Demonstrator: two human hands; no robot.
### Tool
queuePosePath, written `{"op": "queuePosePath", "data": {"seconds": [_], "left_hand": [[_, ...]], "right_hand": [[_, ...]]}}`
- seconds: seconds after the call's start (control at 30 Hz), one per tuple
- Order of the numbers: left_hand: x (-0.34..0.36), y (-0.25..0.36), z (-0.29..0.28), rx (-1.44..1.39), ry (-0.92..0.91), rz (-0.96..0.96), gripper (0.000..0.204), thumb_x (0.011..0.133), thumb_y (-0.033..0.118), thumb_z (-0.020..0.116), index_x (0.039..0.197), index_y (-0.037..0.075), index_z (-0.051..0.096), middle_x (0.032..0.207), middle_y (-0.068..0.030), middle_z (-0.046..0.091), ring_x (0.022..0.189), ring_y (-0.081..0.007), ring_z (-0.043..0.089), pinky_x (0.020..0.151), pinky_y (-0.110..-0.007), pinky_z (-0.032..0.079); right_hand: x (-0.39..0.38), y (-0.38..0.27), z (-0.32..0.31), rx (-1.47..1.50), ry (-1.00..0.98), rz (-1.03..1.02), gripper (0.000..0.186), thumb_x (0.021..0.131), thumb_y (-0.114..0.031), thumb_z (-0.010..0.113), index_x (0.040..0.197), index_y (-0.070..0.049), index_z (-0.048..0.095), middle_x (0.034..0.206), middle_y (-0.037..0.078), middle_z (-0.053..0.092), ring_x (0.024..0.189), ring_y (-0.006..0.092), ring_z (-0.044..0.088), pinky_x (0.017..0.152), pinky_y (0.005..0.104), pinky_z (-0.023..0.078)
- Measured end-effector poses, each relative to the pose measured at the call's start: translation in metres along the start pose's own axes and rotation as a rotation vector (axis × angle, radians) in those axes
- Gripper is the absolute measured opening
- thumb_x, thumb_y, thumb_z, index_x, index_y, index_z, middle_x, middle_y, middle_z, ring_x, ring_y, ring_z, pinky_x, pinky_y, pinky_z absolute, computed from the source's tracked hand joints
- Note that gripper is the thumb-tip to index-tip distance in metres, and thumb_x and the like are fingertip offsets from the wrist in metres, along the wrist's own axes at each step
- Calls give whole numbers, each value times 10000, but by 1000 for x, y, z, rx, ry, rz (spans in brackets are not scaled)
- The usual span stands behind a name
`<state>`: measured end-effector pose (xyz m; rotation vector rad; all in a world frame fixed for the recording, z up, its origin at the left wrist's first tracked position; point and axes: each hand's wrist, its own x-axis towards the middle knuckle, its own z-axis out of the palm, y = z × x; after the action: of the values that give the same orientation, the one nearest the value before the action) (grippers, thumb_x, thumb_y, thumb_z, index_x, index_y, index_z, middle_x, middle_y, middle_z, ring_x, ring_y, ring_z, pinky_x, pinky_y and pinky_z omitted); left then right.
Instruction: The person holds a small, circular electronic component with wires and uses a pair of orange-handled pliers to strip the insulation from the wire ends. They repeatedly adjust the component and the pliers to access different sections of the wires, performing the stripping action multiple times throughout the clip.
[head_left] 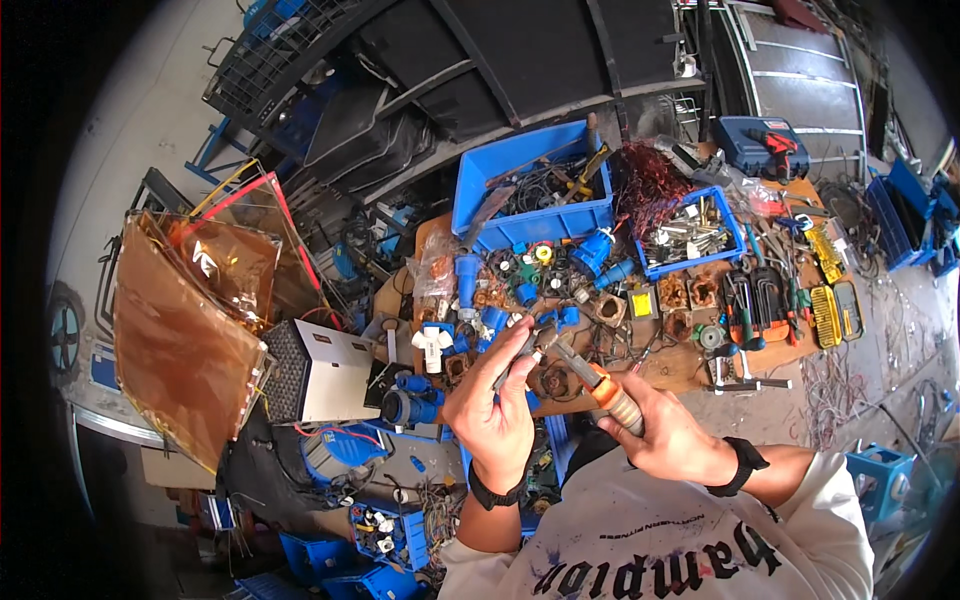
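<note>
My left hand (497,420) is raised over the front of the workbench, its thumb and fingers pinching a small greyish metal part (541,343) whose kind I cannot make out. In my right hand (672,432) is a knife-like tool (612,396) with an orange and tan handle and a flat grey blade. The blade slants up and left toward the pinched part; whether it touches is too small to tell. Below the hands, the wooden workbench (692,376) bears blue plugs and sockets, loose fittings and ring-shaped brown parts (704,291).
A large blue crate (536,236) of tools and cables stands at the back, beside a smaller blue tray (690,262) of metal pieces. Pliers, clamps and a red drill (778,150) lie right. Brown sheets (185,330) and a white box (325,372) stand left.
</note>
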<state>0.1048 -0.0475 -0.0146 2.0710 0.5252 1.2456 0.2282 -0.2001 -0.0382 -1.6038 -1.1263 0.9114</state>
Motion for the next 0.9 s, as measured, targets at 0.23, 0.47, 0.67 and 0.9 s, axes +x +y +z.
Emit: {"op": "queuePosePath", "data": {"seconds": [0.23,0.47,0.67,0.9], "left_hand": [[1,3,6,-4,61,23,174,888,-30,637,1055,-68,670,1047,-200,710,992,-271,696,851,-338,553],[-2,1,6,-34,70,-10,164,893,-35,631,1047,-75,671,1033,-194,715,982,-258,699,854,-329,551],[1,-1,-1,-66,34,-46,163,898,-33,628,1047,-87,668,1028,-187,718,988,-246,697,858,-325,547],[2,-4,-9,-86,25,29,188,900,-27,631,1073,-94,665,1031,-210,711,990,-268,697,858,-330,548]], "right_hand": [[3,11,6,-23,65,-22,411,875,-70,647,1249,-25,483,876,220,641,819,392,673,685,420,505],[-1,5,6,87,-17,-21,358,896,-69,616,1227,-18,487,854,189,616,766,331,644,694,408,489],[-4,1,0,448,-240,133,228,924,-83,603,1127,-29,515,838,61,536,814,153,499,753,311,433],[-7,-5,-8,462,-370,283,206,919,-77,599,1108,-45,523,856,50,568,832,146,549,763,316,463]]}}
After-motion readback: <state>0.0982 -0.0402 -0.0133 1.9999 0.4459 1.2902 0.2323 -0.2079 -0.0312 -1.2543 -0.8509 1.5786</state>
